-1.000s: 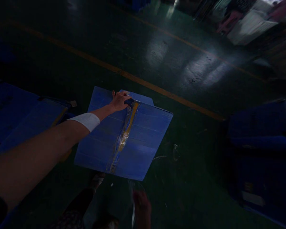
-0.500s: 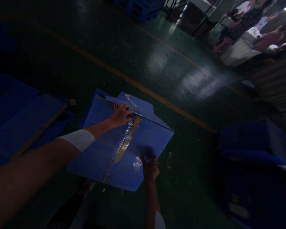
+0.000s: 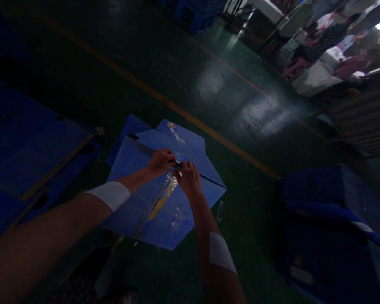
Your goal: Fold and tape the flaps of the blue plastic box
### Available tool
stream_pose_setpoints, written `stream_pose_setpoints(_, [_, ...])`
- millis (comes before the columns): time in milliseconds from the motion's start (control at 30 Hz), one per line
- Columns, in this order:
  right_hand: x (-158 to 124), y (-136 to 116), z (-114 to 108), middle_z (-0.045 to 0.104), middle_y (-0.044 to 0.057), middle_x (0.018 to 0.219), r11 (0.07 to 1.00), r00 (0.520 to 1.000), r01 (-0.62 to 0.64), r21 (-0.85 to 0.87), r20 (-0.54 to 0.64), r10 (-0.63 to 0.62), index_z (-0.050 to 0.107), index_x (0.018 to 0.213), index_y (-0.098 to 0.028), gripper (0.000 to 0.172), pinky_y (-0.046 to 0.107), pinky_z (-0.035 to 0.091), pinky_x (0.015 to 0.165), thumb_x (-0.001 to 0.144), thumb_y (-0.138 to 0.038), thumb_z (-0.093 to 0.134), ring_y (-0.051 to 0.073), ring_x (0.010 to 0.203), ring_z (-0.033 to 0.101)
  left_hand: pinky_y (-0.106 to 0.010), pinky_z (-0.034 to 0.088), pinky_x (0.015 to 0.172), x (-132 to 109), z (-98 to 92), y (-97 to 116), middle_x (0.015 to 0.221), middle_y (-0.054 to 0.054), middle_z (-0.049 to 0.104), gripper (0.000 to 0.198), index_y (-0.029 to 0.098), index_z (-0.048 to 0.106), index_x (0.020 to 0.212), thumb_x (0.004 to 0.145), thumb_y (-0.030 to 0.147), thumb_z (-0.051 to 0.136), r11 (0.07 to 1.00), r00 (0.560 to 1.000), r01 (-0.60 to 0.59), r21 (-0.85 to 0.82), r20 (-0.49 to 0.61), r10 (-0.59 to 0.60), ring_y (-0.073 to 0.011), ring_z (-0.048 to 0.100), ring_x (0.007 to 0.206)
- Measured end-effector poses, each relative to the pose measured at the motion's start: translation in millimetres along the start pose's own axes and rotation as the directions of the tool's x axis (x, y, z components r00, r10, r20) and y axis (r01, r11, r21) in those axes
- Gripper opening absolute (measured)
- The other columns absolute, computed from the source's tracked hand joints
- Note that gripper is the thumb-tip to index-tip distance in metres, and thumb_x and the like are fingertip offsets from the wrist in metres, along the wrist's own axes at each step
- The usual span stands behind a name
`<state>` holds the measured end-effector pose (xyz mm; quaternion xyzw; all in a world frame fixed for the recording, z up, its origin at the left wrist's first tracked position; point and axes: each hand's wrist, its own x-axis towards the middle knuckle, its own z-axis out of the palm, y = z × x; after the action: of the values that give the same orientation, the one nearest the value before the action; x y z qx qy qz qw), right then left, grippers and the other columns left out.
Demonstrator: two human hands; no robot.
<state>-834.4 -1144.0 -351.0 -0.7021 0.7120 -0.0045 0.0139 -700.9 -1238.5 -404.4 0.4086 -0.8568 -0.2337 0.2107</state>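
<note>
A blue plastic-sheet box (image 3: 185, 207) with folded flaps sits on the floor in front of me. Crinkled clear tape (image 3: 169, 181) and a yellow strip (image 3: 160, 204) run along the seam on its near face. My left hand (image 3: 162, 161) is closed at the box's upper edge, left of the taped seam. Just across the seam, my right hand (image 3: 189, 175) has its fingers curled over the same edge. Between the fingertips shows a small dark gap with shiny tape; the exact grip is partly hidden.
Flat blue sheets or boxes (image 3: 41, 147) lie at the left. Blue containers (image 3: 316, 223) stand at the right. A yellow line (image 3: 190, 118) crosses the green floor. Blue crates or pallets (image 3: 193, 14) are at the back; people sit working at upper right.
My right hand has moved up from the box's lower right side to the taped edge, beside my left hand. The left hand stays at that edge, its fingers more closed.
</note>
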Motion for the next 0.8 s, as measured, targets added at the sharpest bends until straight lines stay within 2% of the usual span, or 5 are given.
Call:
stream_pose_setpoints(133, [-1, -7, -4, 0.064, 0.008, 0.094, 1.0, 0.997, -0.005, -0.028, 0.07, 0.007, 0.06, 0.096, -0.018, 0.03, 0.031, 0.035, 0.075, 0.089, -0.048, 0.054, 0.022, 0.09, 0.056, -0.037, 0.041, 0.085, 8, 0.1, -4, 0.096, -0.005, 0.063, 0.017, 0.021, 0.07, 0.091, 0.078, 0.03, 0.063, 0.999, 0.999, 0.035, -0.009, -0.01, -0.035, -0.0214, 0.06, 0.09])
stream_pose_setpoints(300, [-41, 4, -21, 0.065, 0.003, 0.074, 1.0, 0.994, 0.029, -0.001, 0.103, -0.029, 0.06, 0.074, -0.02, 0.036, 0.031, 0.03, 0.069, 0.085, -0.054, 0.058, 0.02, 0.077, 0.056, -0.036, 0.041, 0.084, 16, 8.5, -10, 0.098, -0.005, 0.063, 0.019, 0.021, 0.07, 0.091, 0.078, 0.033, 0.063, 1.0, 1.0, -0.002, -0.026, 0.013, 0.002, -0.0222, 0.06, 0.092])
stream_pose_setpoints(500, [-130, 20, -35, 0.053, -0.001, 0.059, 0.968, 0.985, 0.117, 0.223, -0.152, -0.084, 0.046, 0.059, -0.019, 0.036, 0.029, 0.03, 0.069, 0.09, -0.035, 0.057, 0.015, 0.067, 0.047, -0.032, 0.042, 0.083, 22, 17.3, -4, 0.098, -0.006, 0.063, 0.02, 0.02, 0.071, 0.092, 0.081, 0.033, 0.062, 0.995, 0.993, -0.096, -0.036, 0.072, 0.099, -0.0204, 0.06, 0.092])
stream_pose_setpoints(700, [-228, 37, -33, 0.043, -0.004, 0.057, 0.925, 0.979, 0.128, 0.358, -0.196, -0.06, 0.043, 0.06, -0.019, 0.033, 0.028, 0.033, 0.067, 0.09, -0.024, 0.056, 0.012, 0.062, 0.044, -0.034, 0.045, 0.081, 22, 45.4, 26, 0.098, -0.006, 0.063, 0.02, 0.016, 0.069, 0.092, 0.081, 0.033, 0.063, 0.971, 0.957, -0.229, -0.07, 0.168, 0.238, -0.0175, 0.059, 0.084])
stream_pose_setpoints(800, [-290, 61, -40, 0.039, -0.005, 0.054, 0.932, 0.957, 0.071, 0.355, -0.289, 0.038, 0.041, 0.059, -0.02, 0.033, 0.027, 0.037, 0.067, 0.086, -0.014, 0.058, 0.011, 0.058, 0.042, -0.037, 0.045, 0.084, 19, 60.8, 35, 0.1, -0.006, 0.063, 0.02, 0.015, 0.068, 0.093, 0.082, 0.031, 0.063, 0.956, 0.932, -0.28, -0.086, 0.214, 0.293, -0.0175, 0.058, 0.087])
